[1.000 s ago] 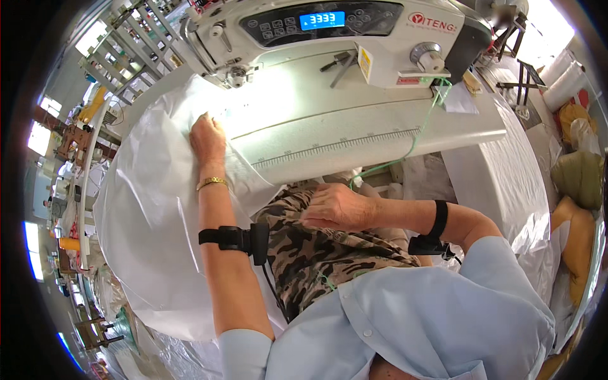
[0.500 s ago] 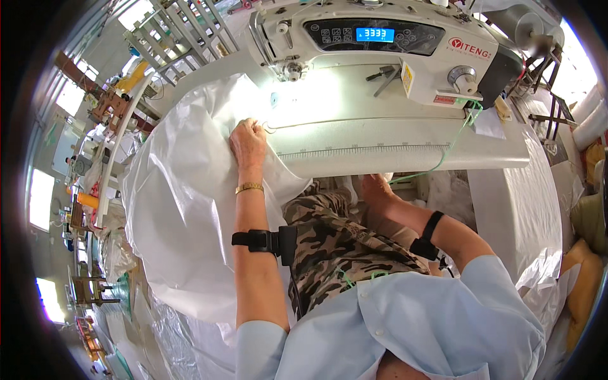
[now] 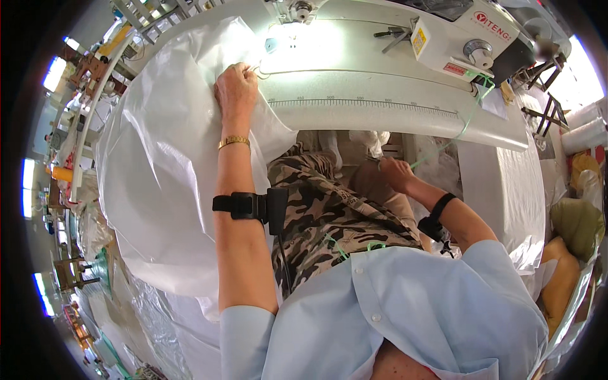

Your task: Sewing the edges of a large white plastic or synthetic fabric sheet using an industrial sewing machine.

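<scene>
A large, glossy white plastic sheet (image 3: 158,171) is bunched over the left part of the sewing machine table and hangs down beside my left arm. My left hand (image 3: 236,88) is closed on the sheet near its right edge, just short of the lit needle area. Below the front edge of the table, over my lap, my right hand (image 3: 394,174) is closed. A thin green cord (image 3: 469,120) runs from the sewing machine (image 3: 443,47) down to this hand. What the fingers hold is mostly hidden and too small to name.
The table's front edge (image 3: 392,126) carries a printed scale. A small dark tool (image 3: 394,38) lies on the bed under the machine arm. White sheeting (image 3: 500,196) hangs at the right, near yellow and olive bundles (image 3: 576,221). Cluttered benches stand at the far left.
My view has tilted, so the machine sits higher in the picture. The right hand has come out from under the table edge toward me. My left hand stays on the sheet.
</scene>
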{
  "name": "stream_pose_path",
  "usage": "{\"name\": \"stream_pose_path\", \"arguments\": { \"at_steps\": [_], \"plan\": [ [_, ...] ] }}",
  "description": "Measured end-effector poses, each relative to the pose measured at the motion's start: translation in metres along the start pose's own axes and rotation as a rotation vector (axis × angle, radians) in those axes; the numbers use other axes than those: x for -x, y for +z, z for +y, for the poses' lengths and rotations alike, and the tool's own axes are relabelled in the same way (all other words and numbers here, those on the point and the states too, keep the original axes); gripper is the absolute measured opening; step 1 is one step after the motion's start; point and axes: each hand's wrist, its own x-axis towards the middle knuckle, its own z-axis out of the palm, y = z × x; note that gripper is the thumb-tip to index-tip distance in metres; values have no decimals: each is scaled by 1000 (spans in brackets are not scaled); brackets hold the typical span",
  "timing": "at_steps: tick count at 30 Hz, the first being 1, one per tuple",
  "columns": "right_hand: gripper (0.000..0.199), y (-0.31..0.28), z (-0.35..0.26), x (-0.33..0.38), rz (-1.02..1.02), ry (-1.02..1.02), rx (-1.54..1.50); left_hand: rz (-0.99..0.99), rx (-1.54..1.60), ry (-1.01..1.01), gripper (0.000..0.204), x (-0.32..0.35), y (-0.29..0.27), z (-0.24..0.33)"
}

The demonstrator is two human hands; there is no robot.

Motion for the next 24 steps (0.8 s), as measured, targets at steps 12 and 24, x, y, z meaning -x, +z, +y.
{"name": "stream_pose_path", "arguments": {
  "at_steps": [12, 24],
  "plan": [
    [33, -105, -57, 35, -533, 23, -1445, 40, 38, -15, 19, 2, -1, 4],
    [48, -257, -126, 84, 61, -434, -1817, 21, 67, -13, 15, 3, -6, 9]
  ]
}}
